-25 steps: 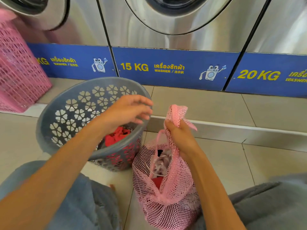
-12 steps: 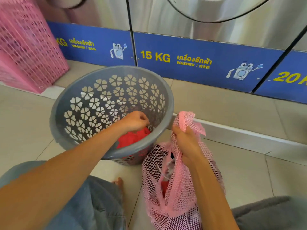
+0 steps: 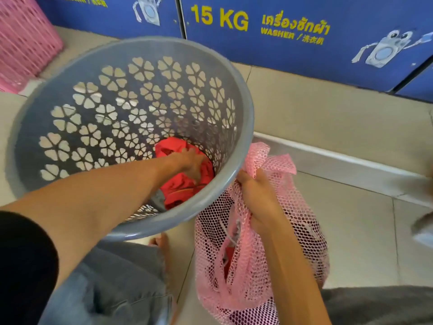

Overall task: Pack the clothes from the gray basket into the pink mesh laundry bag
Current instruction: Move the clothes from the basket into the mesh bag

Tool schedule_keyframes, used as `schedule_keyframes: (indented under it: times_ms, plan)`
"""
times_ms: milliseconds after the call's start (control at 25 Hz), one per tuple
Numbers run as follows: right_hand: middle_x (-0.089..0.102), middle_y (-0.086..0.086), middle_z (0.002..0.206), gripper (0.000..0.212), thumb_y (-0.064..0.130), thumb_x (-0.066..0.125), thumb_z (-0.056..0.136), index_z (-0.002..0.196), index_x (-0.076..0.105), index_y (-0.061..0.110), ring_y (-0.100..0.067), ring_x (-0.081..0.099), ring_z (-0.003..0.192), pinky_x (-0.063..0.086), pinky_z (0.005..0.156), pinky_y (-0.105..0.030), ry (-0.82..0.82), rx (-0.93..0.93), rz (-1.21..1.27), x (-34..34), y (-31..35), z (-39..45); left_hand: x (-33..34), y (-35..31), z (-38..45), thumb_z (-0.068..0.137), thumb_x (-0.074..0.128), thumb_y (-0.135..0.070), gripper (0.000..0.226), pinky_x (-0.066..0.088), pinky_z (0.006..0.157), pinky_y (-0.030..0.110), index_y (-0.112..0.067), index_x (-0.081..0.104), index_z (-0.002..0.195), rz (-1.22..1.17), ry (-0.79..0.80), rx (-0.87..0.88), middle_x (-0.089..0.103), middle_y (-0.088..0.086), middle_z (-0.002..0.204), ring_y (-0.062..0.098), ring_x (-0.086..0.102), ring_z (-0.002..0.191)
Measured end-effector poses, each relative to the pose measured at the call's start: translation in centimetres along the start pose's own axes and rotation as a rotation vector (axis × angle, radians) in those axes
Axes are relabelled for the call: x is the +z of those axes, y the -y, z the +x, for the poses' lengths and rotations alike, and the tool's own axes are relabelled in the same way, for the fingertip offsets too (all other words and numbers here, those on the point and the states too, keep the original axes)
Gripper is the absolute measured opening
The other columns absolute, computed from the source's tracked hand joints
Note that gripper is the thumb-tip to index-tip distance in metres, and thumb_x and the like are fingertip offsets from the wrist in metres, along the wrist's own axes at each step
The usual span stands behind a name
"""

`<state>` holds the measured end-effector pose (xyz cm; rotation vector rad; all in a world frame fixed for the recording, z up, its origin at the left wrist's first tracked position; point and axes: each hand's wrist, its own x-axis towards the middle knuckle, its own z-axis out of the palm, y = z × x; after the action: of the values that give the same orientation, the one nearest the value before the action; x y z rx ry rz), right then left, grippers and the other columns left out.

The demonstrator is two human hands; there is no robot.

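The gray basket point(image 3: 243, 127) with flower-shaped holes stands on the tiled floor in front of me. A red garment point(image 3: 180, 186) lies at its bottom, with a bit of gray cloth beside it. My left hand point(image 3: 191, 164) reaches deep inside and its fingers press down on the red garment. To the right of the basket, the pink mesh laundry bag point(image 3: 302, 233) stands on the floor, partly filled with clothes. My right hand point(image 3: 257, 195) grips the bag's upper edge and holds its mouth up.
Blue washer panels point(image 3: 304, 26) run along the back above a raised tiled step point(image 3: 328, 146). A pink plastic crate point(image 3: 25, 36) stands at the far left. My knees in gray fabric point(image 3: 112, 289) sit low in the frame, a bare foot point(image 3: 161, 242) between basket and bag.
My left hand went from above the basket rim down to the bottom, onto the red garment. The view moved closer and lower. My right hand kept holding the bag.
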<state>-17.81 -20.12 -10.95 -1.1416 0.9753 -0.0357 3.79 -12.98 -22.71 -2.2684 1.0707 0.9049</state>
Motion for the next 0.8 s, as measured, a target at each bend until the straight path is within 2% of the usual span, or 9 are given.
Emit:
schedule_keyframes:
  times_ms: [40, 120, 200, 320, 400, 480, 560, 680, 800]
  plan:
    - [0.068, 0.002, 0.126, 0.016, 0.018, 0.055, 0.104, 0.118, 0.058, 0.024, -0.016, 0.064, 0.115, 0.049, 0.108, -0.045, 0.006, 0.003, 0.009, -0.1, -0.1, 0.2, 0.6, -0.3, 0.4, 0.07, 0.065, -0.048, 0.091, 0.032, 0.111, 0.057, -0.03, 0.027, 0.151, 0.078, 0.06, 0.001, 0.034, 0.013, 0.152, 0.041, 0.031, 0.138]
    - [0.069, 0.001, 0.129, 0.027, 0.021, 0.056, 0.102, 0.13, 0.058, 0.022, -0.018, 0.064, 0.119, 0.049, 0.109, -0.047, 0.01, -0.008, 0.019, -0.2, -0.7, 0.7, 2.0, -1.0, 0.5, 0.091, 0.057, -0.039, 0.079, 0.026, 0.114, 0.059, -0.026, 0.015, 0.157, 0.143, 0.09, -0.018, 0.016, 0.017, 0.159, 0.045, 0.021, 0.142]
    - [0.068, 0.001, 0.131, 0.03, 0.022, 0.056, 0.103, 0.133, 0.057, 0.022, -0.017, 0.064, 0.12, 0.048, 0.11, -0.046, 0.008, 0.008, 0.031, -0.5, -1.2, 1.0, 2.1, -1.4, 0.2, 0.1, 0.049, -0.026, 0.067, 0.029, 0.113, 0.059, -0.019, 0.013, 0.157, 0.14, 0.037, -0.036, 0.014, 0.016, 0.16, 0.041, 0.024, 0.142]
    - [0.067, 0.004, 0.127, 0.024, 0.023, 0.056, 0.104, 0.127, 0.057, 0.027, -0.015, 0.063, 0.116, 0.048, 0.109, -0.043, 0.01, 0.026, 0.04, -1.1, -1.5, 0.8, 3.0, 0.0, 0.5, 0.094, 0.057, -0.03, 0.059, 0.045, 0.102, 0.056, -0.018, 0.037, 0.148, 0.199, -0.005, -0.049, 0.038, 0.016, 0.146, 0.037, 0.044, 0.129]
    - [0.063, 0.003, 0.131, 0.037, 0.023, 0.057, 0.104, 0.14, 0.05, 0.024, -0.018, 0.061, 0.118, 0.046, 0.11, -0.045, 0.017, 0.023, 0.06, -1.4, -1.6, 0.7, 1.9, 1.3, 0.4, 0.087, 0.06, -0.035, 0.04, 0.055, 0.092, 0.042, -0.012, 0.066, 0.12, 0.194, -0.005, 0.032, 0.065, 0.012, 0.121, 0.031, 0.062, 0.109]
    - [0.057, 0.001, 0.144, 0.054, 0.025, 0.057, 0.103, 0.153, 0.037, 0.019, -0.023, 0.056, 0.13, 0.041, 0.115, -0.05, 0.014, 0.02, 0.055, -1.5, -1.7, 0.4, 0.5, 2.1, -0.8, 0.08, 0.061, -0.033, 0.025, 0.059, 0.079, 0.036, -0.011, 0.072, 0.084, 0.048, 0.008, 0.042, 0.072, 0.007, 0.09, 0.029, 0.068, 0.086]
    - [0.052, -0.004, 0.153, 0.06, 0.027, 0.059, 0.102, 0.157, 0.034, 0.019, -0.024, 0.053, 0.136, 0.038, 0.118, -0.049, 0.023, 0.018, 0.048, -1.3, -1.4, -0.2, -0.6, 2.8, -2.5, 0.074, 0.065, -0.032, 0.023, 0.06, 0.069, 0.036, -0.014, 0.062, 0.061, -0.125, 0.03, 0.043, 0.064, 0.003, 0.067, 0.027, 0.065, 0.07]
    - [0.042, -0.005, 0.161, 0.071, 0.028, 0.059, 0.102, 0.161, 0.023, 0.019, -0.026, 0.045, 0.143, 0.035, 0.119, -0.047, 0.036, -0.005, 0.059, -1.5, -1.0, -1.3, -1.5, 4.6, -5.4, 0.072, 0.07, -0.021, 0.021, 0.039, 0.05, 0.027, -0.016, 0.054, 0.06, -0.541, 0.007, 0.057, 0.048, 0.001, 0.06, 0.02, 0.045, 0.06]
    - [0.039, -0.007, 0.163, 0.079, 0.031, 0.062, 0.099, 0.163, 0.016, 0.021, -0.028, 0.044, 0.143, 0.036, 0.119, -0.052, 0.024, -0.038, 0.085, -1.8, -1.0, -2.4, -4.1, 5.7, -9.6, 0.057, 0.061, -0.007, 0.016, 0.035, 0.054, 0.027, -0.013, 0.059, 0.071, -1.016, -0.169, 0.019, 0.047, 0.007, 0.071, 0.019, 0.041, 0.064]
